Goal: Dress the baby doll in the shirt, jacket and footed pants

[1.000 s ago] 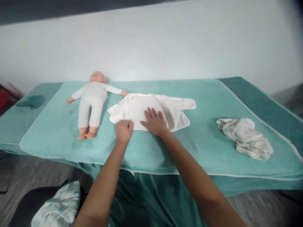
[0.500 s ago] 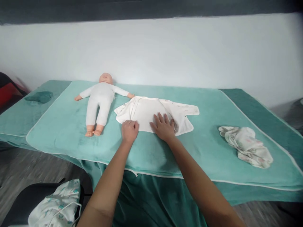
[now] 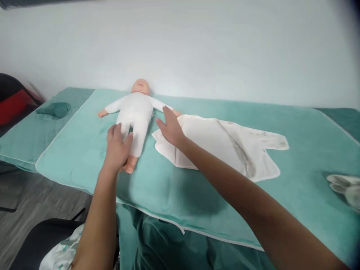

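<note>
Over the legs of the doll [image 3: 139,107]: your left hand [image 3: 116,148], fingers parted, thumb set wide, nothing in its grasp; whether it touches the doll, you cannot tell from this angle. Beside the doll's outstretched arm: your right hand [image 3: 172,127], fingers extended together, thumb apart, likewise holding nothing, placed above the near-left part of the shirt; contact unclear.

Doll: one, white-bodied, on its back, arms spread, head towards the wall [image 3: 197,48], feet towards you. Shirt [image 3: 206,137]: one, white, laid out flat to the right of the doll, one sleeve pointing right, your right forearm crossing above it; its upper left edge lies by the doll's hand.

Beneath both: teal cover [image 3: 157,191] with pale piping. Far left: small teal pillow [image 3: 54,110]. Right edge of view: crumpled pale cloth [image 3: 350,191], partly cut off. Lower left: black chair [image 3: 42,236] bearing patterned fabric [image 3: 62,253], partly behind your left forearm.
</note>
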Tool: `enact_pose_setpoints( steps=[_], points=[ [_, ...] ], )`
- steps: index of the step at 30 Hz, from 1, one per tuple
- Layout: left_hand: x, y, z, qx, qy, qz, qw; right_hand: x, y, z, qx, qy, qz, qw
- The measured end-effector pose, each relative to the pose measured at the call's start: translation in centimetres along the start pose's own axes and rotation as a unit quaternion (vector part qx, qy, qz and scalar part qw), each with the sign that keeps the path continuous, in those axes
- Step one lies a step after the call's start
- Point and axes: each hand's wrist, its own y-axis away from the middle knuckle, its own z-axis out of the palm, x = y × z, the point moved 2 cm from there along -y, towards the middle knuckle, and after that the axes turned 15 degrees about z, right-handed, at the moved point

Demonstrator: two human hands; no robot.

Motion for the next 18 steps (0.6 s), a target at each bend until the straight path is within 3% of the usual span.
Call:
enact_pose_setpoints(
  steps=[3, 5, 8, 10, 14, 18],
  points=[
    [-4.8, -1.5, 0.3, -0.069, 0.015, -0.065, 0.995, -3.1, -5.2, 4.9, -0.016, 0.015, -0.013, 1.0],
    [-6.9, -2.6, 0.9, -0.069, 0.049, -0.086, 0.993, -3.6, -8.6, 7.2, -0.012, 0.008, 0.007, 1.0],
    [-8.6, -5.1, 1.7, -0.046, 0.136, -0.107, 0.984, -2.7, -13.5, 8.7, 0.008, -0.043, 0.037, 0.998],
    [-9.2, -7.0, 2.3, -0.053, 0.223, -0.139, 0.963, -1.7, -16.1, 8.6, -0.002, -0.066, 0.073, 0.995],
    [-9.1, -9.7, 3.8, -0.082, 0.389, -0.183, 0.899, -1.3, -18.8, 6.5, -0.104, -0.054, 0.136, 0.984],
    [-7.4, -9.2, 4.6, -0.047, 0.435, -0.157, 0.885, -3.1, -18.6, 3.0, -0.177, -0.074, 0.05, 0.98]
  ],
)
